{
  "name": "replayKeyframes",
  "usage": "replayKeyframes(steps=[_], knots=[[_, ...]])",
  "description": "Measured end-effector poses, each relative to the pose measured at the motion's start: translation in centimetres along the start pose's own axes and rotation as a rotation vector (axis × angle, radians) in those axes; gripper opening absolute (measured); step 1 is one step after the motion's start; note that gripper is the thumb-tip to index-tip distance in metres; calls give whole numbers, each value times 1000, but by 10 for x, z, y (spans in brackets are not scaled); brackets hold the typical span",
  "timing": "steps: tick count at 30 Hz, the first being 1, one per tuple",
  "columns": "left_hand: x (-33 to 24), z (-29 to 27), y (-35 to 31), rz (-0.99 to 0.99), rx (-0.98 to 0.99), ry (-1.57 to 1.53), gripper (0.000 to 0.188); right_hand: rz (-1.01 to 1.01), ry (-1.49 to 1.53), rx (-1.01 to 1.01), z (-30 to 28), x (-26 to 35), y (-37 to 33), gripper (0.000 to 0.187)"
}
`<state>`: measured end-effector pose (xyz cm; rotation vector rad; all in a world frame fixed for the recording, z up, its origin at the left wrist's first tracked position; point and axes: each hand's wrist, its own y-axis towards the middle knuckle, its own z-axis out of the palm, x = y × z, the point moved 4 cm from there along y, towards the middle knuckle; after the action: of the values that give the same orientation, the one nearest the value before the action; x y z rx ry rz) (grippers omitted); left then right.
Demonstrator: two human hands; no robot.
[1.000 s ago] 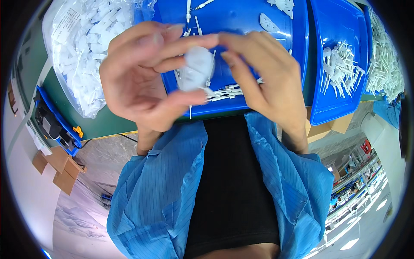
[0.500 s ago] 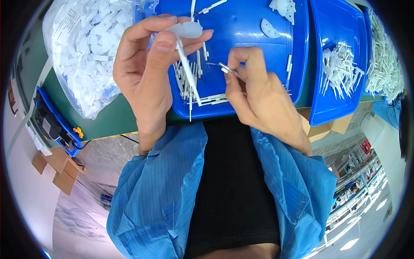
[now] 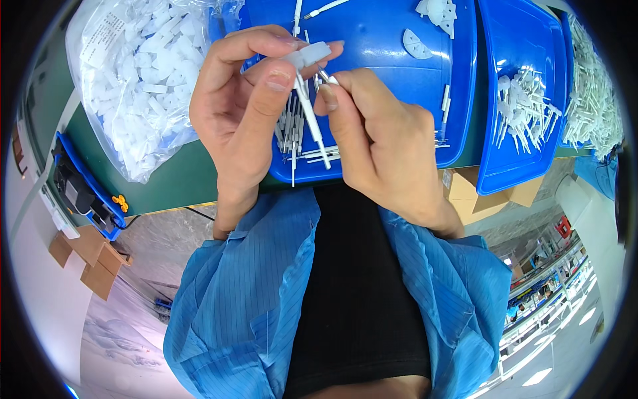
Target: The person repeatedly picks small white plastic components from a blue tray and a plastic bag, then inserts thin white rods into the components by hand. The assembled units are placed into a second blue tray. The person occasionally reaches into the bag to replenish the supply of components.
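White plastic piece (image 3: 315, 55): it sits between your two hands, pinched in the left hand (image 3: 240, 100) between thumb and fingers, with a white rod (image 3: 310, 118) hanging down from it toward your body. To the left of that hand lies a clear bag (image 3: 136, 170) of similar white pieces. Half a second ago, your right hand (image 3: 389, 143) was well apart, lower and further right; now it has come up beside the left one. It grips a slim metal-and-white part (image 3: 325, 74) between thumb and forefinger, tip at the piece's near edge. That seems to bring the two parts together for joining, though you cannot tell whether the tip has gone in. Beyond and beneath both hands is the blue tray (image 3: 382, 30); past your right hand, a second blue tray (image 3: 538, 33) holds more white parts.
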<state>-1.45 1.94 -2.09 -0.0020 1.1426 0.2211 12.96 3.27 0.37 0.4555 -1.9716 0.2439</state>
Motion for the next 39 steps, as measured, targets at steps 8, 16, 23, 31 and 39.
replayKeyframes(steps=[8,16,23,31,39], knots=[[-14,3,-4,123,39,280,26,-60,78,5,-8,2,4,12],[-16,-2,-4,179,62,126,25,-124,211,14,-9,3,3,12],[-21,0,-3,340,227,268,34,-322,-79,-170,-6,18,-10,17],[-34,9,5,363,228,523,45,-473,-25,-101,-9,-8,-3,19],[-27,3,-1,483,260,610,33,-413,-72,14,-17,-7,0,13]])
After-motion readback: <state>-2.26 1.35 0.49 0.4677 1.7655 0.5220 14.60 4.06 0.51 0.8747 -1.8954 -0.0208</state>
